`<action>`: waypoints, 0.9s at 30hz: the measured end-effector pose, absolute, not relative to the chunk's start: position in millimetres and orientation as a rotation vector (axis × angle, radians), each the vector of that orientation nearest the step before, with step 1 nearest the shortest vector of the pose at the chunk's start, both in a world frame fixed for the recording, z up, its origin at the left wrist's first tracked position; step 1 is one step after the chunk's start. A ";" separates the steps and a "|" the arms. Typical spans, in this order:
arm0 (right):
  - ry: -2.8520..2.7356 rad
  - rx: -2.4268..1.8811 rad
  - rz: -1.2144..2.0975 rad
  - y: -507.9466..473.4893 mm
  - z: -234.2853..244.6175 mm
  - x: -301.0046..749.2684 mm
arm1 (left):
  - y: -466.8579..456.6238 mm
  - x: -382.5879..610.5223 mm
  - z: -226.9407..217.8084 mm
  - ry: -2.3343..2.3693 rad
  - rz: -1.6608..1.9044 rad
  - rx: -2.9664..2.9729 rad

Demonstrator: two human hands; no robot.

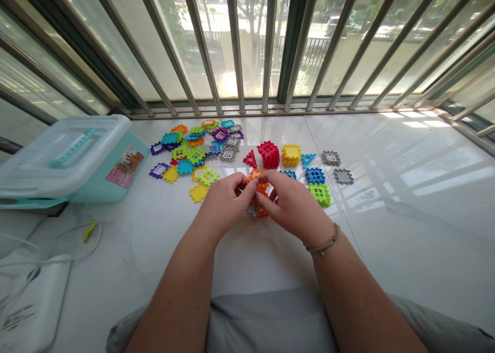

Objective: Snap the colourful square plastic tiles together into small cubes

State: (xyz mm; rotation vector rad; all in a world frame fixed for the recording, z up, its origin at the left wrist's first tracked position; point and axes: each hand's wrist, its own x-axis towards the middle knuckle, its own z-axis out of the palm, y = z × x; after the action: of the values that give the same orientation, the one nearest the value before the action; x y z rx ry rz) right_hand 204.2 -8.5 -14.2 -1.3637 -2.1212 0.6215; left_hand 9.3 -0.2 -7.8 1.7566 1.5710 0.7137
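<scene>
In the middle of the head view, my left hand (226, 201) and my right hand (292, 201) meet over orange interlocking tiles (263, 189). Thumbs and fingers of both hands are closed on the orange piece, which they partly hide. Below the fingers, a grey notched tile (252, 209) and more orange show at the bottom of this cluster; how they join I cannot tell. Just beyond my hands stand a red stack of tiles (268, 154) and a yellow stack (291, 155). Blue tiles (315, 176) and a green stack (319, 194) lie right of my right hand.
A mixed pile of coloured tiles (195, 154) spreads on the white tiled floor at the left. Grey tiles (343, 176) lie at the right. A lidded turquoise box (88, 182) stands far left, near a white cable (99, 239). Metal bars (235, 48) line the window.
</scene>
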 end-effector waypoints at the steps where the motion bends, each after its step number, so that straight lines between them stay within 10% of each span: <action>1: -2.120 -1.362 0.623 -8.5 -14.2 204.3 | -0.4 9.3 -7.6 1.569 0.716 1.758; 27: -2.015 -1.165 0.680 -13.2 -3.5 202.1 | -2.4 8.3 -5.6 1.367 1.010 1.343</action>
State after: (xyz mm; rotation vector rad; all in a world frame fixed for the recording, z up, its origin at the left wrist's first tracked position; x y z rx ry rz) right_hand 202.1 -13.2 -3.5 -1.1647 -2.0152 0.6803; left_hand 8.3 -2.4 -5.6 1.3425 1.3666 1.0098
